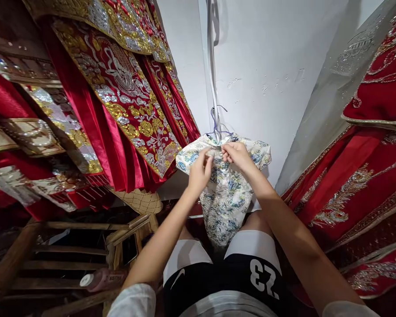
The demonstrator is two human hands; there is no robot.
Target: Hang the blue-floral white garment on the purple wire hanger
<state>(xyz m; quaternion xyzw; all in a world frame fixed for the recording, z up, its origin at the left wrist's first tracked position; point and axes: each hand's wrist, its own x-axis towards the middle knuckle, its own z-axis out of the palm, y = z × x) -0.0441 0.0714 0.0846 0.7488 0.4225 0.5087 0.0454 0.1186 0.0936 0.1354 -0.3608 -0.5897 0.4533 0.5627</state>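
A white floral dress [225, 200] with blue and yellowish print and short sleeves hangs in front of me on a thin dark blue wire hanger [214, 115]. At the left side of its neckline, my left hand [200, 169] has its fingers curled onto the cloth, the thumb lower down. My right hand [236, 155] is closed, pinching the neckline edge just right of centre. The fingertips of both hands are close together under the hanger. Whatever small piece lies between them is too small to make out.
Red costumes with gold and silver embroidery [128, 88] hang at the left, more red garments [366, 176] at the right. A white wall [260, 57] stands behind the dress. At lower left are a wooden slatted chair [69, 265] and a pink bottle [102, 280].
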